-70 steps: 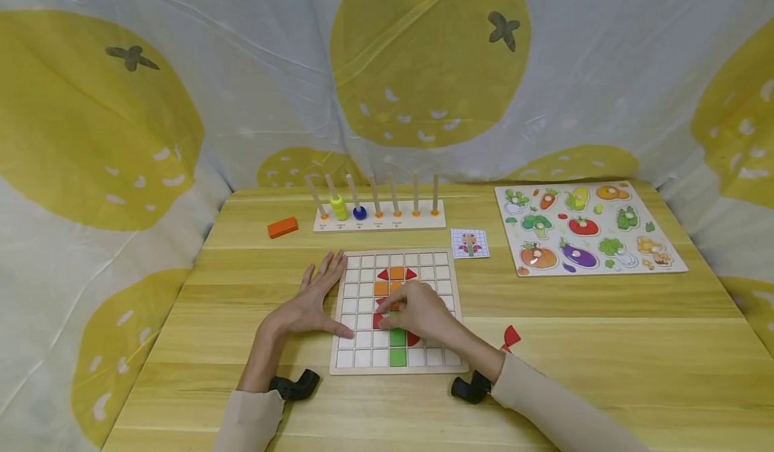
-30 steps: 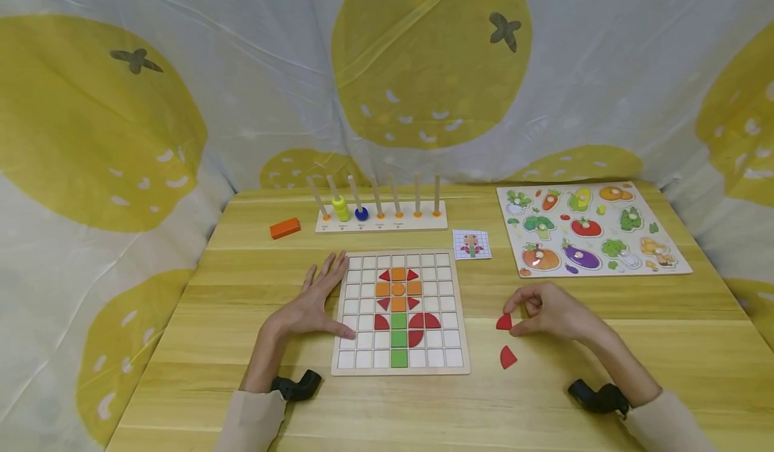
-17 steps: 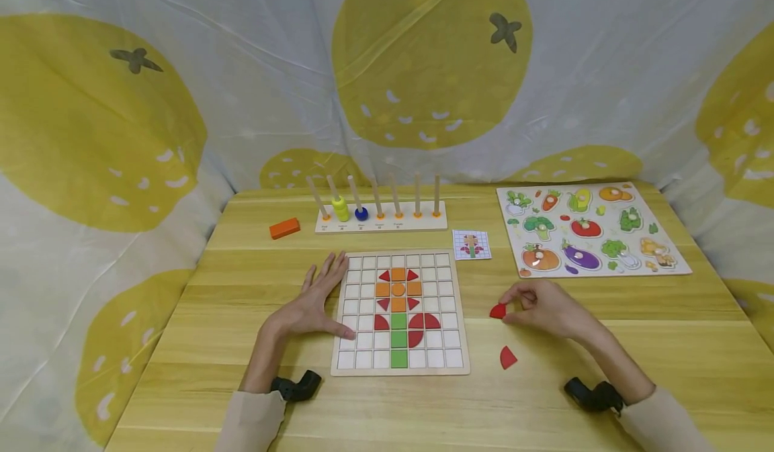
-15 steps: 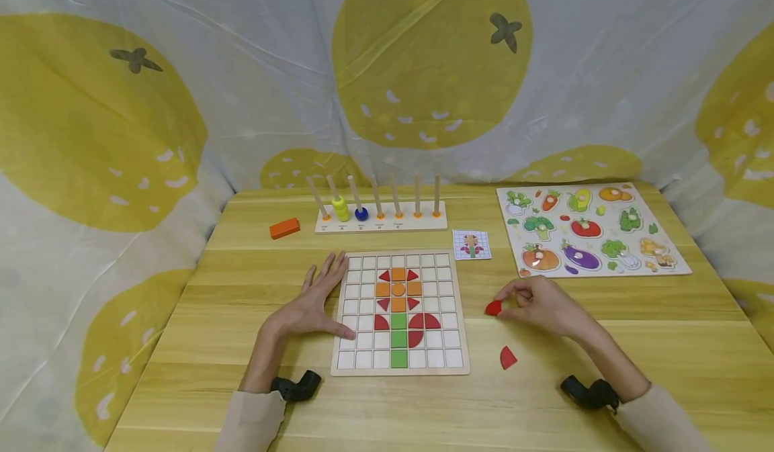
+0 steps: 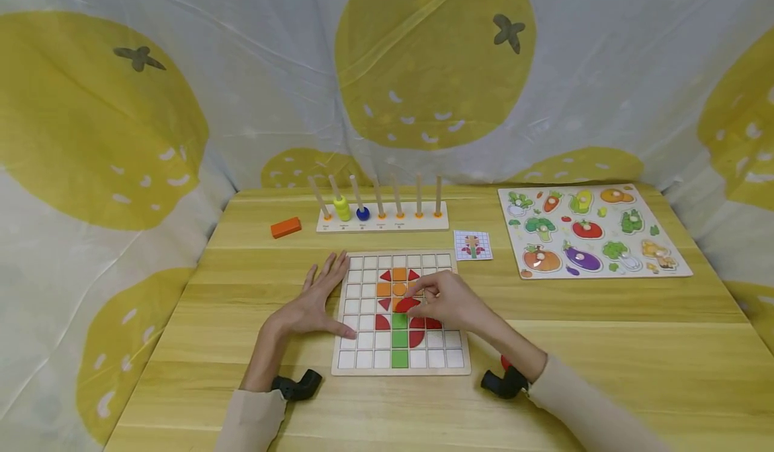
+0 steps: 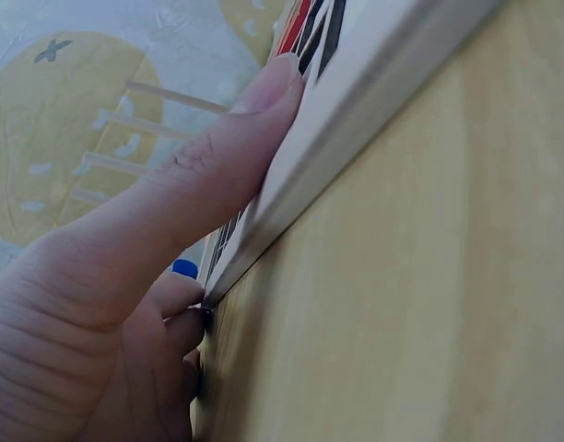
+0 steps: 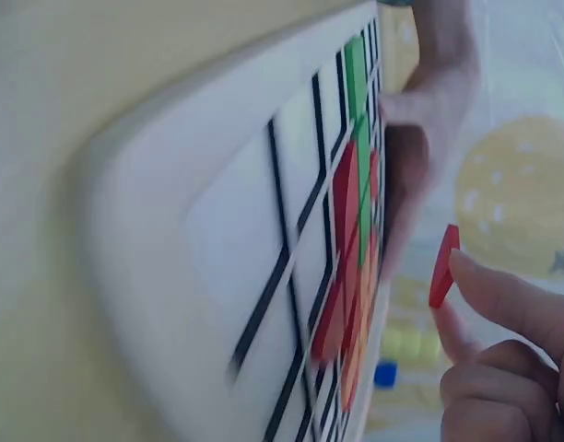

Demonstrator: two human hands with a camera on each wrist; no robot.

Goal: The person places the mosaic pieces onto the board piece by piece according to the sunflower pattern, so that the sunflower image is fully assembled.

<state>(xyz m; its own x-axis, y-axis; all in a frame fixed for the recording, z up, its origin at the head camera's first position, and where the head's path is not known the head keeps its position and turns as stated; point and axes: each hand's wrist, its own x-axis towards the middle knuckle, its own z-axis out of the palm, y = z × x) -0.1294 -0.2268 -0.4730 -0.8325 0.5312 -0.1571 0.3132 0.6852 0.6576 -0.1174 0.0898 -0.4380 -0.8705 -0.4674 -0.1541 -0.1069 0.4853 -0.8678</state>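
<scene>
In the head view, my right hand [image 5: 450,302] pinches a red quarter-circle tile [image 5: 408,305] between thumb and fingertips. It hangs over the wooden grid board [image 5: 435,371], above the top green square [image 5: 400,321]; the right wrist view shows this tile [image 7: 444,265] raised off the board. Fingers spread, my left hand [image 5: 311,307] rests along the board's left edge, its thumb [image 6: 217,157] lying on the rim. Orange squares, an orange circle, red triangles, green squares and red quarter-circles form a flower in the grid. My right hand covers part of this pattern.
Another red tile [image 5: 504,362] lies right of the board, mostly hidden by my right wrist. Behind the board are a pattern card [image 5: 474,245], a peg stand [image 5: 417,224] with yellow and blue beads, and an orange block [image 5: 285,228]. A vegetable puzzle [image 5: 553,212] lies back right.
My right hand set a tile on the board, picked up another red quarter-circle from the table at right, and carried it left over the grid. My left hand stayed in place.
</scene>
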